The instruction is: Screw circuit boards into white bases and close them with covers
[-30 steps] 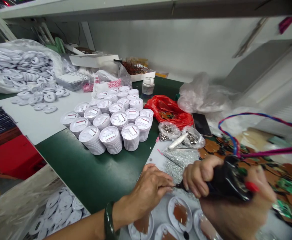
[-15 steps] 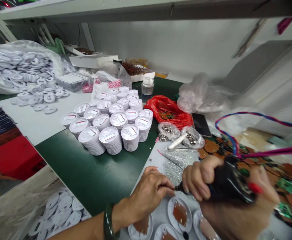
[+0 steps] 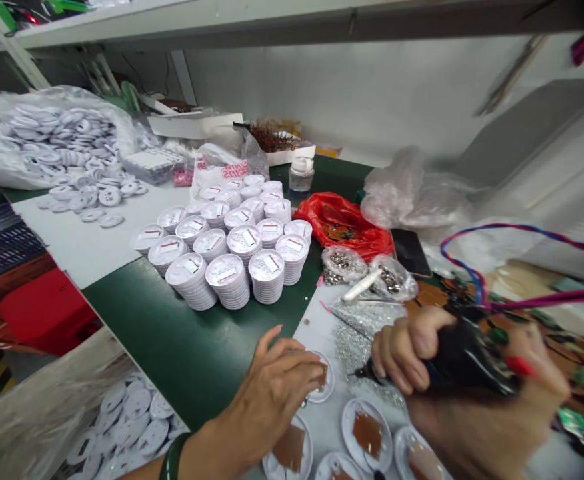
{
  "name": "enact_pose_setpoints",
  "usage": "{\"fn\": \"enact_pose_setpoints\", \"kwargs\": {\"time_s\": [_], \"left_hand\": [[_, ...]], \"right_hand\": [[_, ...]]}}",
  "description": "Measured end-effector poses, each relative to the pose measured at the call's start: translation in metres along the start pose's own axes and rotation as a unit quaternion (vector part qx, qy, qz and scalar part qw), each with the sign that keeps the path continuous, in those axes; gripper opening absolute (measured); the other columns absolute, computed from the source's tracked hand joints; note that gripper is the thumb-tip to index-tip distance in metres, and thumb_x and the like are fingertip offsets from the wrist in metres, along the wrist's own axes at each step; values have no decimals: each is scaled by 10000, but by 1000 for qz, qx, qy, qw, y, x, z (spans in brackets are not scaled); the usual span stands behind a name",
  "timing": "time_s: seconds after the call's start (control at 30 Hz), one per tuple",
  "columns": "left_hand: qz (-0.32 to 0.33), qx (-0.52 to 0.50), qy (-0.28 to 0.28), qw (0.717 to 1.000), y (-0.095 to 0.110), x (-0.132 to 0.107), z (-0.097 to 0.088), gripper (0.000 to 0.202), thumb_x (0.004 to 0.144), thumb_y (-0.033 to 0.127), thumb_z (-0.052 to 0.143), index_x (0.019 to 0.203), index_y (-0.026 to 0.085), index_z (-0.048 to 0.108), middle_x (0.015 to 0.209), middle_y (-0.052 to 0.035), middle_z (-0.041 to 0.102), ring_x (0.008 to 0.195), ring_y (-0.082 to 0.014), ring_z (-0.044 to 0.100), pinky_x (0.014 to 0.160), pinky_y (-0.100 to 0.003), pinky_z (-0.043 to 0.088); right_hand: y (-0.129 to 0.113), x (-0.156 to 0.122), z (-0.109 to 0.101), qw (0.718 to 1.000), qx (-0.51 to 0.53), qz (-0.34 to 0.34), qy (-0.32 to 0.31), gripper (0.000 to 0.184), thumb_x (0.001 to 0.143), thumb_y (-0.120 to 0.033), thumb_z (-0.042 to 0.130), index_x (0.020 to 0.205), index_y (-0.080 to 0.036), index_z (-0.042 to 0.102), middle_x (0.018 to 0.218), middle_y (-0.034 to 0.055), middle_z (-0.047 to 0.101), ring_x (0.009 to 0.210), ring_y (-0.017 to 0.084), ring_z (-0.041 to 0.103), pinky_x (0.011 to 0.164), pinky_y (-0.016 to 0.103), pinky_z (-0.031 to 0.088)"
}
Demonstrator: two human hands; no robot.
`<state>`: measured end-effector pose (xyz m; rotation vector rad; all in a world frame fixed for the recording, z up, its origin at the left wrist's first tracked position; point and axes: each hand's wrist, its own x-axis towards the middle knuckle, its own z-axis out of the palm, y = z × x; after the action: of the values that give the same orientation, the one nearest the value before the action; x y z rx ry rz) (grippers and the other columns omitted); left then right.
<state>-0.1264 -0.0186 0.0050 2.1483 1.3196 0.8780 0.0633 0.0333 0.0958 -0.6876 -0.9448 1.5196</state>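
Note:
My right hand (image 3: 472, 393) is wrapped around a black electric screwdriver (image 3: 465, 353), slightly blurred. Its dark tip (image 3: 362, 371) points left over a pile of small silvery screws (image 3: 347, 337). My left hand (image 3: 267, 387) has a green bangle at the wrist and its fingers spread. Those fingertips lie over a round white plastic disc (image 3: 328, 387) with a brown circuit board, hiding part of it; firm contact cannot be made out. Closer to me are more such discs, including one (image 3: 387, 437) with a brown board and one (image 3: 299, 467) under my left wrist.
Several stacks of white discs (image 3: 232, 290) stand on the green table (image 3: 167, 347). Behind the screws lie metal-part bags (image 3: 345, 263) and a red bag (image 3: 317, 213). Circuit boards (image 3: 579, 427) cover the right side. White parts fill a bag (image 3: 67, 133) and a lower bin (image 3: 127, 420).
My left hand has drawn back left from the screwdriver tip, and its pinched fingers have spread. A disc shows beneath them. The right hand still grips the screwdriver; the view has shifted slightly.

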Motion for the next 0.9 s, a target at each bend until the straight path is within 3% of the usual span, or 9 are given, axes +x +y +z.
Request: {"fn": "enact_pose_setpoints", "kwargs": {"time_s": [0.2, 0.33, 0.43, 0.6, 0.73, 0.9], "left_hand": [[-52, -65, 11, 996, 9, 12, 7, 196, 865, 219, 815, 1031, 239, 712, 1036, 42, 748, 995, -177, 625, 1044, -376, 319], [-76, -94, 8, 993, 9, 20, 13, 150, 831, 145, 833, 833, 194, 692, 890, 52, 748, 898, -160, 637, 1025, -373, 325], [-93, -108, 2, 990, 9, 20, 14, 172, 819, 130, 835, 798, 186, 674, 855, 52, 742, 854, -152, 630, 990, -362, 346], [-86, -99, 7, 991, 5, 11, 12, 168, 853, 136, 804, 808, 200, 656, 911, 58, 744, 900, -153, 632, 989, -354, 339], [-14, 8, 2, 1000, 7, -6, 1, 81, 999, 164, 629, 948, 217, 663, 1025, 42, 746, 998, -177, 602, 1045, -403, 275], [46, 117, -35, 991, 12, -18, 1, 186, 1059, 242, 512, 913, 210, 622, 1267, 34, 690, 888, -178, 557, 765, -369, 323]], "right_hand": [[4, -1, 6, 999, 33, 16, -25, 581, 878, -678, 415, 613, -215, 644, 447, 21, 465, 423, 167, 457, 458, 318, 399], [3, -2, 9, 999, 35, 11, -35, 572, 865, -686, 435, 617, -217, 649, 450, 22, 474, 421, 166, 456, 445, 317, 390], [3, -3, 8, 999, 32, 10, -38, 561, 856, -694, 451, 622, -222, 645, 443, 19, 465, 423, 169, 451, 445, 319, 386], [3, -3, 6, 999, 34, 10, -31, 555, 840, -707, 468, 621, -224, 630, 453, 11, 467, 422, 160, 443, 447, 316, 386], [8, 5, 10, 999, 19, 4, -31, 565, 846, -700, 470, 608, -215, 634, 451, 14, 467, 419, 162, 447, 436, 309, 393], [31, 18, 19, 999, 1, 1, -52, 512, 818, -668, 548, 600, -212, 628, 442, 7, 482, 405, 157, 439, 405, 287, 356]]}}
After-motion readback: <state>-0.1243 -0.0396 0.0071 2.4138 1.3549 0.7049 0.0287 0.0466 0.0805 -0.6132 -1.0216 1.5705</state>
